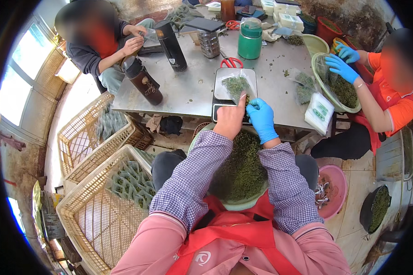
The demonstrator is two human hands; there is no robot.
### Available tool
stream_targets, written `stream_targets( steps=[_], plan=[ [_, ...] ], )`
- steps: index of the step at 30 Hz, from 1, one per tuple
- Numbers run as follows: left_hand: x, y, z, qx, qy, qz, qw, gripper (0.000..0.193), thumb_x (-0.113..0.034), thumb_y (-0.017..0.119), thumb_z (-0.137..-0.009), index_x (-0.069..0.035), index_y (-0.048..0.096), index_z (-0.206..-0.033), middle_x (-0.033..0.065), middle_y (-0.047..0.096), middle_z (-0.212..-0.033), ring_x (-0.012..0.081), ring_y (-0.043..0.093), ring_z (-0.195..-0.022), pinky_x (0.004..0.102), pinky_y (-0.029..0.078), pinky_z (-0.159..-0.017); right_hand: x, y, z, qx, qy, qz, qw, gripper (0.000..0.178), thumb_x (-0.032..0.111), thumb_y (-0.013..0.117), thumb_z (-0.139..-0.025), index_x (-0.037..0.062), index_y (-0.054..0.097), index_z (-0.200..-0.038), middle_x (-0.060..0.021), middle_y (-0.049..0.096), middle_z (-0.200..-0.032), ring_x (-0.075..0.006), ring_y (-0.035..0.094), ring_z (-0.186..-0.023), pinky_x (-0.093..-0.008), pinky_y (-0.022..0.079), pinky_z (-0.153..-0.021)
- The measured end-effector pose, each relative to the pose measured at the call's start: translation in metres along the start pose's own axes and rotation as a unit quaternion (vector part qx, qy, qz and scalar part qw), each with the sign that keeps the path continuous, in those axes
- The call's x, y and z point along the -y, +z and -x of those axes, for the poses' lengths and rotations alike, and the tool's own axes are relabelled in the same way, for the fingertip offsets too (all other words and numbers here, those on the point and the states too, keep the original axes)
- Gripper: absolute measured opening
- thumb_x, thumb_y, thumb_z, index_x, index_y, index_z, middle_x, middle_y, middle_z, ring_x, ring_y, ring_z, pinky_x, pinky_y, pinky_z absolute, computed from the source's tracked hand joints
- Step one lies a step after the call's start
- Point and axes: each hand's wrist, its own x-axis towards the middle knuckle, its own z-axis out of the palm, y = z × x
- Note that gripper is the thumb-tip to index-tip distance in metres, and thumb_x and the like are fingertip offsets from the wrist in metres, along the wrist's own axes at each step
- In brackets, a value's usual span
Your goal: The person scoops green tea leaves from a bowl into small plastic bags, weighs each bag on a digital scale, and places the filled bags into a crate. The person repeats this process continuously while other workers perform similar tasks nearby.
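On the metal table a clear plastic bag with green peppercorn-like berries lies over the white pan of a digital scale. My left hand, bare, is at the bag's near edge, its forefinger stretched against it and the other fingers curled. Beside it my right hand, in a blue glove, has its fingers pinched together at the bag's near corner. What lies between those fingertips is hidden. Below both hands, between my knees, a pale green basin is heaped with the same green berries.
Two plastic crates stand at my left, with filled bags inside. Red scissors, a green-lidded jar and two dark bottles are on the table. A co-worker's gloved hands work over another basin; another person sits far left.
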Motion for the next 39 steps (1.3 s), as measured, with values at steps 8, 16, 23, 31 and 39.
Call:
stream_targets(
  steps=[8,16,23,31,39],
  plan=[
    [0.007,0.003,-0.003,-0.007,-0.008,0.019,1.0,0.065,-0.013,0.059,-0.078,-0.009,0.037,-0.138,0.0066,0.064,-0.063,0.0218,0.064,-0.055,0.0366,0.048,-0.048,0.02,-0.028,0.045,0.066,0.092,-0.225,0.968,0.007,0.006,0.057,-0.086,0.0023,0.062,-0.089,-0.0048,0.061,-0.068,-0.0096,0.054,-0.052,-0.0233,0.044,-0.047],
    [0.001,-0.016,0.1,-0.022,0.01,0.421,0.907,0.055,-0.013,0.061,-0.082,-0.013,0.044,-0.134,0.0131,0.069,-0.092,0.0206,0.064,-0.058,0.0325,0.052,-0.056,0.014,-0.043,0.091,0.215,0.117,-0.212,0.946,0.01,0.005,0.057,-0.086,0.0009,0.06,-0.095,-0.0055,0.062,-0.074,-0.0117,0.059,-0.057,-0.0246,0.049,-0.052],
    [0.01,-0.003,0.14,0.133,-0.152,0.709,0.675,0.019,-0.008,0.054,-0.09,-0.003,0.047,-0.107,0.008,0.064,-0.089,0.0136,0.064,-0.072,0.0253,0.052,-0.055,0.027,-0.041,0.1,0.289,0.125,-0.187,0.931,0.012,0.005,0.057,-0.086,-0.0001,0.061,-0.095,-0.006,0.063,-0.075,-0.0128,0.061,-0.058,-0.0245,0.052,-0.054],
    [0.01,-0.012,0.145,0.089,-0.197,0.804,0.554,0.011,-0.004,0.053,-0.089,-0.004,0.045,-0.096,0.0103,0.065,-0.086,0.013,0.063,-0.064,0.0245,0.053,-0.056,0.032,-0.034,0.117,0.273,0.122,-0.217,0.929,0.014,0.005,0.058,-0.086,0.0001,0.061,-0.099,-0.0062,0.063,-0.078,-0.0127,0.06,-0.06,-0.0253,0.05,-0.057],
    [0.015,-0.015,0.154,0.112,-0.183,0.809,0.548,0.009,-0.005,0.055,-0.088,-0.002,0.053,-0.096,0.0097,0.065,-0.084,0.0137,0.065,-0.071,0.0245,0.053,-0.056,0.007,-0.027,0.119,0.177,0.022,-0.052,0.983,0.017,0.012,0.06,-0.088,0.0009,0.062,-0.101,-0.009,0.063,-0.078,-0.0113,0.059,-0.059,-0.026,0.048,-0.055]
  ],
)
